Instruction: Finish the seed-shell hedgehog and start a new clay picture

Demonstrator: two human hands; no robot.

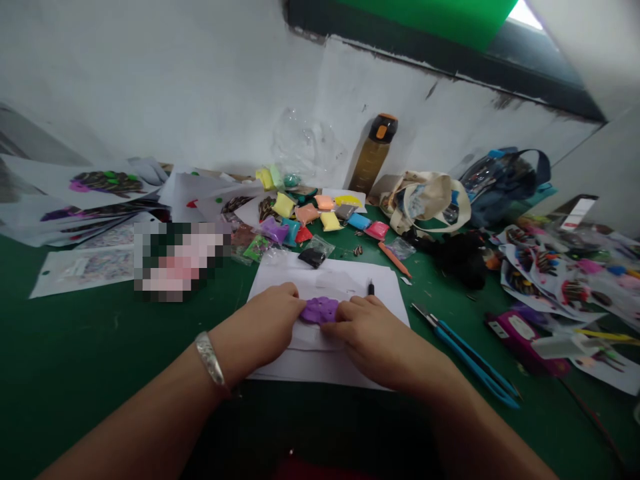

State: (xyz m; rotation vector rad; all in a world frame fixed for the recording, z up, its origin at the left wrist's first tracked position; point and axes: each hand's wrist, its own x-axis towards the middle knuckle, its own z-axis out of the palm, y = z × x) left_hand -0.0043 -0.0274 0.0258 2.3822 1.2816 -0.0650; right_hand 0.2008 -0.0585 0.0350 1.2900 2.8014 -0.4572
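**Purple piece (319, 311): one, long axis left to right**

Two bare hands at work. Left hand (270, 320): fingers drawn in narrow, holding the piece's left end. Right hand (367, 327): thumb and fingers pinched close on the right end. So the piece spans the gap between them, one end toward each hand, lying crosswise to the wearer. Soft-looking, uneven outline, a few small dark pits on its face. Sits over the middle of the white paper (280, 368), more than one sheet; whether it touches the paper, cannot tell.

One silvery bracelet (210, 359), left wrist.

Just beyond the right hand: one black pen (371, 288). At the paper's far edge: one black packet (314, 257).

Farther out, on the green bench (110, 360): coloured packets (307, 213) in a loose cluster, at least ten; one orange stick (395, 260), slanting; one blue-handled tool (470, 357), right of the paper.

Back by the wall: one brown bottle (371, 157), tilted; one cream bag (425, 200) beside it.
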